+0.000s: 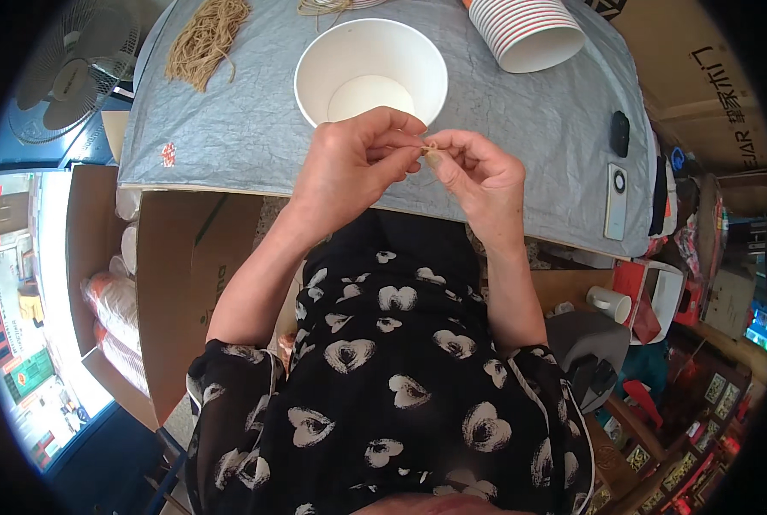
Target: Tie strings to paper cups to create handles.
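My left hand (353, 163) and my right hand (478, 176) meet over the table's near edge, fingertips almost touching. Between them is a small piece of tan string (431, 148), pinched by both hands; it seems looped, and most of it is hidden by the fingers. Just beyond the hands a large white paper tub (315, 73) shows its bare inside. A loose bundle of tan string (205, 45) lies at the far left of the table. More string (325, 7) sits at the top edge, behind the tub.
A grey cloth (246, 129) covers the table. Stacked paper tubs (529, 34) lie at far right. A black object (619, 134) and a phone (616, 202) rest near the right edge. Left stand a fan (74, 77) and an open cardboard box (181, 283); a white mug (608, 302) is lower right.
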Demonstrator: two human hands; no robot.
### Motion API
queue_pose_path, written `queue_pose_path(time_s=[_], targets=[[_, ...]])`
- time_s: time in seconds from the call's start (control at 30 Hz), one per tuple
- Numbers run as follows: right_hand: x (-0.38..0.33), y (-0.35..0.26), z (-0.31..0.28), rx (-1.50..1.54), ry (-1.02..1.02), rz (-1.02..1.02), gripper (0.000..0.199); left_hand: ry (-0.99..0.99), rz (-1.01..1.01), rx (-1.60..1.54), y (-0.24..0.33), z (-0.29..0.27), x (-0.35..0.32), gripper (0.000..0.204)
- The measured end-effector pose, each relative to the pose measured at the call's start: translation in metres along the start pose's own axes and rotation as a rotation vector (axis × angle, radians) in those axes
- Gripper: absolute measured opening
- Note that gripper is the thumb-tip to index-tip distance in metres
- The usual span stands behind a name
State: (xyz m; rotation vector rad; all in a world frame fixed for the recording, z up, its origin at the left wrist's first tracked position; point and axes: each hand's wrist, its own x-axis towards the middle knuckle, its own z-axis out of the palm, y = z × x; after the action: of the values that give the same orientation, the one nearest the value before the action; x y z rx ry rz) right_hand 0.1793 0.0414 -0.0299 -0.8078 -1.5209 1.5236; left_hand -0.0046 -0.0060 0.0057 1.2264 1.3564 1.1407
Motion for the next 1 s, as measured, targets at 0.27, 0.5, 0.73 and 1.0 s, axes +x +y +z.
queue_pose_path(time_s=[0.27,0.5,0.73,1.0], targets=[[0.003,-0.002,0.006,0.077,0.077,-0.037,0.012,-0.050,0.090,0.125,-0.003,-0.002,-0.001,0.019],[0.005,-0.002,0.010,0.067,0.106,-0.032,0.014,0.022,0.163,0.079,-0.008,0.001,0.000,0.012],[0.011,0.008,0.007,0.068,0.064,-0.008,0.012,0.033,0.193,0.137,-0.009,0.002,0.002,0.009],[0.007,0.013,0.012,-0.025,0.083,0.027,0.007,0.101,0.225,0.271,-0.008,0.009,0.002,0.004]])
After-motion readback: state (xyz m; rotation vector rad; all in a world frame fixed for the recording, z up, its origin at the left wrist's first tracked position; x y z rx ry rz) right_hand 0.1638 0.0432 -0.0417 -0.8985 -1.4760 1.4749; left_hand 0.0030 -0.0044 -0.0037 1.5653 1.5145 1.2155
